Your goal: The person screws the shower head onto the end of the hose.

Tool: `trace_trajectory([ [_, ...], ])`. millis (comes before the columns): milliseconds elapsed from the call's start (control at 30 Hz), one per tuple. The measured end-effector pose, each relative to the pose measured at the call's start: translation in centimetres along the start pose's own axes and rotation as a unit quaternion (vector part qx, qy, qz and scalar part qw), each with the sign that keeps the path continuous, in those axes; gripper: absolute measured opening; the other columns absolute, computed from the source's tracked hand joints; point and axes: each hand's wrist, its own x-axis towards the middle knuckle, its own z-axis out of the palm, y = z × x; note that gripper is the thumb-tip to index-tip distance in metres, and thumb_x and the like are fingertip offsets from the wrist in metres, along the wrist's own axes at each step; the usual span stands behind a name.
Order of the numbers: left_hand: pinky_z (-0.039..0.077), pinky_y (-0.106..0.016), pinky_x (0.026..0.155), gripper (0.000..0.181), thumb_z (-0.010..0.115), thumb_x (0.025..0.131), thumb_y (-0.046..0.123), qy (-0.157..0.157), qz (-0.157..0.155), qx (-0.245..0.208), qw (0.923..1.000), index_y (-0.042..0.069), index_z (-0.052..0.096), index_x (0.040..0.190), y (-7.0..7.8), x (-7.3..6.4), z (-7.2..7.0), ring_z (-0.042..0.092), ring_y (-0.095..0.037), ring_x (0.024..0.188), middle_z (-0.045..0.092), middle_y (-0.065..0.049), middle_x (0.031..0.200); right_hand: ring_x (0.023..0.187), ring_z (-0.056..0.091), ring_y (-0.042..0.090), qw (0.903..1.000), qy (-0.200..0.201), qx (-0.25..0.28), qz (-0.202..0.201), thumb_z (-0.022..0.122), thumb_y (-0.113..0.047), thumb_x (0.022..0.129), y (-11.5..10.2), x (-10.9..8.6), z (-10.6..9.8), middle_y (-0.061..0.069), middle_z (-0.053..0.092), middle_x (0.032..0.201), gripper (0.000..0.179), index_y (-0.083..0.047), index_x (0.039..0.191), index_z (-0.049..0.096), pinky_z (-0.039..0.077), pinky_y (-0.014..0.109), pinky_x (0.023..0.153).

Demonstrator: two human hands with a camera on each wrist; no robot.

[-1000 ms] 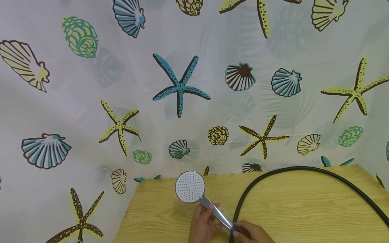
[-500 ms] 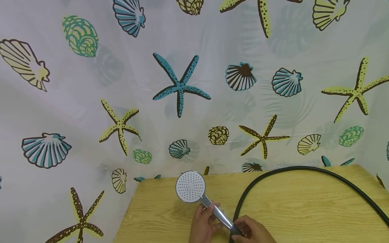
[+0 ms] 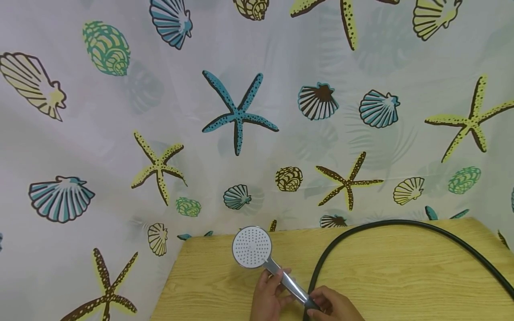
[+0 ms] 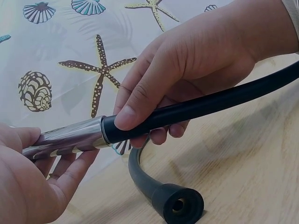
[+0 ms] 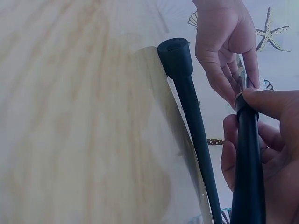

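A chrome hand shower (image 3: 251,247) with a round, dotted white spray face tilts up and left in the head view. My left hand (image 3: 266,295) holds its silver handle (image 4: 70,137) between thumb and fingers. At the handle's lower end, my right hand (image 3: 336,305) pinches the black hose (image 4: 205,109) between thumb and fingers. In the left wrist view the hose end meets the handle's rim; whether it is fully seated I cannot tell. The hose's other end, a wide black collar (image 5: 175,57) with a hole, hangs free near both hands.
A wood-grain tabletop (image 3: 217,276) lies beneath the hands. The hose arcs over its right half and runs off the right edge. Behind and at the sides hangs a white curtain (image 3: 265,147) printed with starfish and shells.
My right hand's fingers have shifted slightly on the hose, and more of its dark end shows below the handle. The left hand and shower head stay nearly still.
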Motion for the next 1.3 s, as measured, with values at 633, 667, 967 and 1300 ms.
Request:
trace_trajectory([
  [633, 0.062, -0.044, 0.094, 0.067, 0.060, 0.101, 0.039, -0.004, 0.001, 0.002, 1.0000, 0.003, 0.033, 0.151, 0.29, -0.37, 0.14, 0.066, -0.020, 0.114, 0.060, -0.014, 0.137, 0.081, 0.064, 0.006, 0.9996, -0.025, 0.012, 0.010, 0.066, -0.027, 0.098, 0.34, 0.18, 0.04, 0.006, 0.069, 0.097, 0.036, 0.000, 0.120, 0.063, 0.055, 0.019, 0.069],
  [667, 0.063, -0.043, 0.093, 0.067, 0.060, 0.101, 0.039, -0.005, 0.001, 0.002, 1.0000, 0.003, 0.034, 0.151, 0.28, -0.34, 0.13, 0.066, -0.020, 0.114, 0.061, -0.012, 0.135, 0.081, 0.065, 0.006, 0.9995, -0.027, 0.013, 0.010, 0.066, -0.027, 0.098, 0.33, 0.17, 0.03, 0.006, 0.069, 0.098, 0.036, 0.000, 0.121, 0.063, 0.055, 0.019, 0.069],
  [967, 0.064, -0.042, 0.090, 0.062, 0.060, 0.102, 0.037, -0.003, 0.001, -0.004, 1.0000, 0.004, 0.037, 0.149, 0.07, -0.03, -0.04, 0.067, -0.019, 0.111, 0.065, -0.006, 0.129, 0.085, 0.065, 0.005, 0.9989, -0.040, 0.022, 0.010, 0.061, -0.028, 0.101, 0.34, 0.16, -0.11, 0.007, 0.069, 0.101, 0.036, 0.001, 0.123, 0.063, 0.055, 0.018, 0.072],
  [1300, 0.063, -0.043, 0.091, 0.059, 0.060, 0.101, 0.037, 0.001, -0.002, -0.002, 1.0000, 0.005, 0.040, 0.146, -0.03, -0.01, -0.08, 0.067, -0.019, 0.109, 0.063, -0.010, 0.133, 0.088, 0.066, 0.014, 0.9967, -0.054, 0.047, 0.039, 0.058, -0.031, 0.103, 0.44, 0.11, -0.11, 0.006, 0.070, 0.101, 0.038, -0.001, 0.124, 0.064, 0.056, 0.023, 0.070],
])
